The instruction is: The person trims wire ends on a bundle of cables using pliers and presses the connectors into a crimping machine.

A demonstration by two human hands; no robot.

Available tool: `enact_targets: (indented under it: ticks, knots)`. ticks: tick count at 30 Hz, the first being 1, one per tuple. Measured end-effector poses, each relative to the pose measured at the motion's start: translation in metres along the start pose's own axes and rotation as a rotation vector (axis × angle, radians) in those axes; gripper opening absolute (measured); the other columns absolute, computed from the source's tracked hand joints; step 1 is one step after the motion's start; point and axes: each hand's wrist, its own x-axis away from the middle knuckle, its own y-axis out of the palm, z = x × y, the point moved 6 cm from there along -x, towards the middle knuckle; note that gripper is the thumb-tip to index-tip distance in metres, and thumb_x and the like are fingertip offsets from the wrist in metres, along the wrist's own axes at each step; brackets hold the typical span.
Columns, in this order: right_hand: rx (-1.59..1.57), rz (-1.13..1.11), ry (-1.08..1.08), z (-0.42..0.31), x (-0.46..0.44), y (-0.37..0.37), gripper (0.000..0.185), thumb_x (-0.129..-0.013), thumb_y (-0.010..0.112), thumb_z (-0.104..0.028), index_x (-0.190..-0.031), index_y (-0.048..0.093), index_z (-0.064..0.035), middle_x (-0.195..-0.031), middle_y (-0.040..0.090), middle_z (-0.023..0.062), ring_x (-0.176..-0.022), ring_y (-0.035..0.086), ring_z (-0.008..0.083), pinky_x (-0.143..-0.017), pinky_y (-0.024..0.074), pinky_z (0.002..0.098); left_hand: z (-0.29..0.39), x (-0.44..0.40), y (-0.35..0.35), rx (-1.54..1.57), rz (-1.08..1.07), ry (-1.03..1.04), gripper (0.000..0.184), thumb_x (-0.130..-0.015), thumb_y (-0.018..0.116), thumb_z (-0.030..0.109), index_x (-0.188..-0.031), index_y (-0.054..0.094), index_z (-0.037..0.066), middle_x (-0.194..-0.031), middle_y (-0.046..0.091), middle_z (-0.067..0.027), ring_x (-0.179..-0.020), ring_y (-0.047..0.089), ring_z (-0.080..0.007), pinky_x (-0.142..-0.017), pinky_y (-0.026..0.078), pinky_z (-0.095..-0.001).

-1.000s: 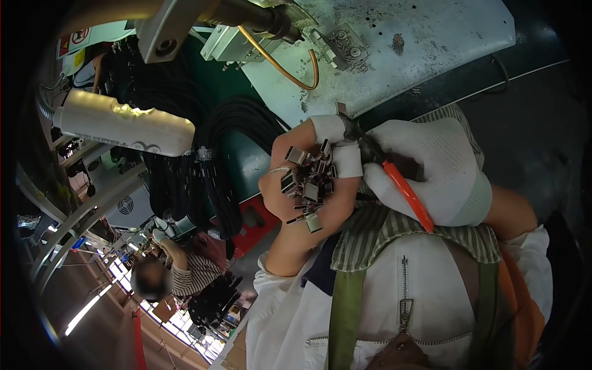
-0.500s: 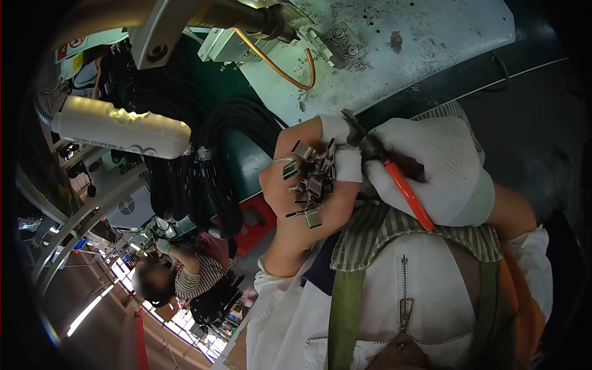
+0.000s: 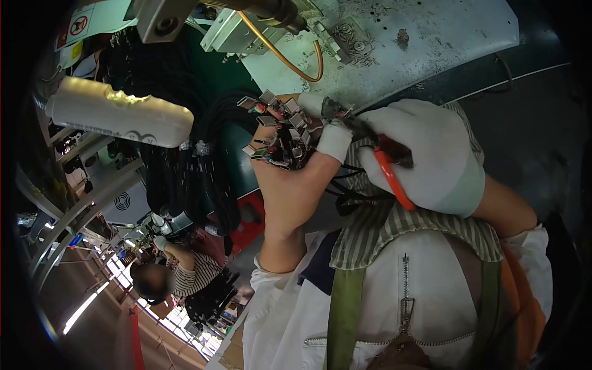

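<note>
My left hand (image 3: 287,188), with white covers on thumb and finger, is closed around a bunch of cables (image 3: 293,132) ending in bare metal plug connectors. Small coloured wires show at several connectors. The dark cables hang out below the hand, toward my apron. My right hand (image 3: 425,157), in a white knitted glove, is wrapped around red-handled pliers (image 3: 394,179). The pliers' dark jaws lie by the left thumb tip, next to a connector (image 3: 333,110); whether they grip it I cannot tell.
Beyond my hands a metal worktable (image 3: 444,49) carries a machine fixture (image 3: 348,43) and scattered scraps. A copper-coloured tube (image 3: 277,68) curves above it. Black cable bundles (image 3: 179,179) hang at left beside a white lamp (image 3: 120,114). Another person (image 3: 197,271) works farther off, lower left.
My left hand has moved up and left and turned, spreading the connectors more into view. The pliers have shifted slightly left with my right hand, their jaws now by a connector.
</note>
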Motion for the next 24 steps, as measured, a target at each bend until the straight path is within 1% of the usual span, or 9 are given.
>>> enact_targets:
  ticks: [2,5,6,7,9,13,17,19,24]
  knots:
    - [0.238,0.126,-0.170,-0.009,0.001,-0.008,0.020,-0.076,0.069,-0.020,-0.082,0.059,-0.0031,-0.061,0.057,0.0108,-0.052,0.058,0.0267,-0.048,0.0445,0.0318,-0.004,-0.003,0.005,0.122,-0.073,0.160,0.022,-0.072,0.071,-0.003,-0.089,0.058,0.000,-0.081,0.060,0.0001,-0.070,0.054,-0.0057,-0.063,0.046,-0.0218]
    - [0.131,0.030,-0.095,-0.010,0.003,-0.007,0.022,-0.076,0.070,-0.020,-0.083,0.059,-0.0028,-0.062,0.057,0.0115,-0.052,0.058,0.0271,-0.048,0.0440,0.0314,-0.002,-0.006,0.003,0.123,-0.092,0.240,0.020,-0.072,0.071,-0.003,-0.088,0.059,0.000,-0.079,0.060,0.0007,-0.068,0.053,-0.0052,-0.061,0.045,-0.0212]
    - [-0.062,-0.041,-0.012,-0.006,0.003,-0.002,0.021,-0.077,0.070,-0.019,-0.082,0.058,-0.0026,-0.060,0.056,0.0110,-0.050,0.057,0.0259,-0.047,0.0431,0.0310,-0.002,-0.007,0.001,0.110,-0.089,0.248,0.020,-0.072,0.071,-0.003,-0.088,0.060,0.000,-0.079,0.060,0.0009,-0.068,0.053,-0.0051,-0.061,0.045,-0.0210]
    - [-0.254,-0.112,0.071,-0.003,0.003,0.001,0.019,-0.077,0.069,-0.018,-0.081,0.058,-0.0024,-0.059,0.054,0.0106,-0.049,0.056,0.0246,-0.047,0.0421,0.0306,-0.004,-0.009,0.002,0.140,-0.127,0.211,0.019,-0.073,0.071,-0.003,-0.089,0.060,0.000,-0.077,0.060,0.0012,-0.067,0.053,-0.0048,-0.061,0.044,-0.0203]
    - [-0.289,-0.158,0.112,-0.002,0.001,-0.001,0.018,-0.078,0.068,-0.017,-0.080,0.058,-0.0019,-0.058,0.053,0.0100,-0.048,0.055,0.0224,-0.047,0.0412,0.0299,-0.006,-0.011,0.005,0.169,-0.164,0.171,0.018,-0.073,0.070,-0.003,-0.089,0.061,-0.001,-0.075,0.059,0.0015,-0.067,0.053,-0.0046,-0.060,0.043,-0.0196]
    - [-0.294,-0.178,0.233,0.011,0.000,-0.002,0.019,-0.080,0.065,-0.018,-0.076,0.057,-0.0008,-0.056,0.051,0.0090,-0.046,0.049,0.0154,-0.046,0.0393,0.0286,-0.027,-0.031,0.002,0.248,-0.173,-0.057,0.014,-0.076,0.067,0.000,-0.089,0.060,-0.001,-0.064,0.054,0.0011,-0.052,0.046,-0.0051,-0.045,0.034,-0.0212]
    - [-0.283,-0.107,0.422,0.025,-0.022,-0.024,0.025,-0.087,0.057,-0.023,-0.075,0.057,-0.0009,-0.050,0.050,0.0038,-0.041,0.047,0.0086,-0.041,0.0370,0.0239,-0.036,-0.061,0.001,0.396,-0.290,-0.068,0.009,-0.087,0.055,0.009,-0.086,0.047,0.004,-0.058,0.031,0.0053,-0.045,0.027,-0.0039,-0.039,0.022,-0.0199]
    - [-0.266,-0.040,0.261,0.038,-0.040,-0.032,0.027,-0.088,0.057,-0.024,-0.075,0.057,-0.0005,-0.051,0.052,0.0022,-0.039,0.048,0.0066,-0.038,0.0382,0.0204,-0.029,-0.075,0.005,0.530,-0.344,-0.061,0.016,-0.085,0.057,0.009,-0.073,0.049,0.004,-0.056,0.038,0.0038,-0.045,0.029,-0.0042,-0.041,0.024,-0.0211]
    - [-0.189,-0.136,0.308,0.041,-0.082,-0.032,0.028,-0.087,0.058,-0.025,-0.075,0.057,-0.0003,-0.052,0.053,0.0032,-0.040,0.050,0.0073,-0.039,0.0400,0.0207,-0.017,-0.098,0.024,0.465,-0.486,-0.047,0.021,-0.085,0.057,0.009,-0.066,0.048,0.005,-0.054,0.036,0.0038,-0.045,0.031,-0.0050,-0.041,0.023,-0.0216]
